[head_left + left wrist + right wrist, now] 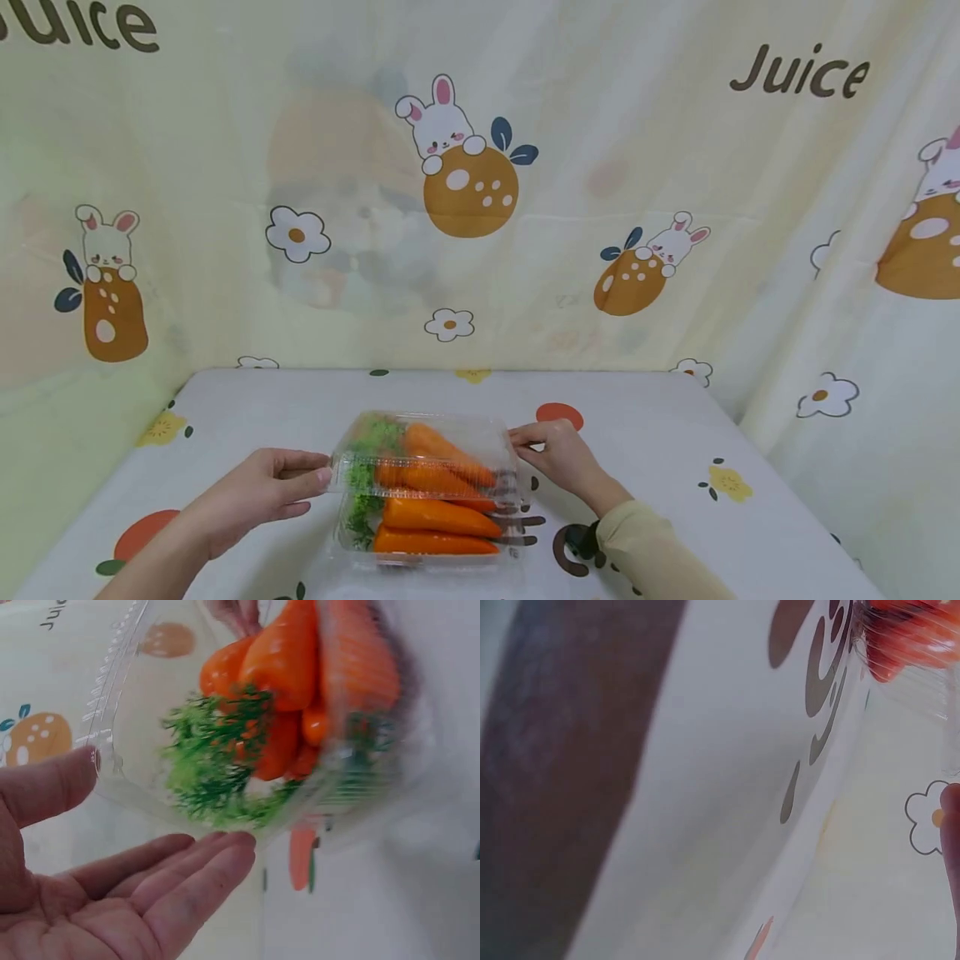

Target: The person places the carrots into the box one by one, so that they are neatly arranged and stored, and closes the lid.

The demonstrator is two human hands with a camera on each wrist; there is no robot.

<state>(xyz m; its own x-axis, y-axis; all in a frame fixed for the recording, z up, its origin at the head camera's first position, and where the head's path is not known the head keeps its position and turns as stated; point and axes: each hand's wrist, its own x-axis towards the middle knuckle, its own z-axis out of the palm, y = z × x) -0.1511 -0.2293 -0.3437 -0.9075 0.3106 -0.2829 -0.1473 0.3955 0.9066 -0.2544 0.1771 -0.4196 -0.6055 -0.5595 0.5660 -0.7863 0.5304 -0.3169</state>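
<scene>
A clear plastic clamshell box point(431, 560) stands near the front of the table. Several orange carrots point(438, 517) lie in it, their feathery green tops point(363, 504) at its left. The transparent lid point(457, 421) tilts up over the box. At the lid's left edge is my left hand point(251, 496); in the left wrist view its thumb point(64, 780) touches the rim, while the fingers point(191, 889) stretch out below, apart from the thumb. My right hand point(562, 458) pinches the lid's right edge between thumb and forefinger. Only one fingertip point(951, 817) shows in the right wrist view.
A white patterned cloth covers the table point(645, 433). Printed curtains point(337, 167) hang behind it and on both sides, with rabbits, flowers and lettering. A dark round patch point(579, 542) shows beside the right sleeve point(652, 546).
</scene>
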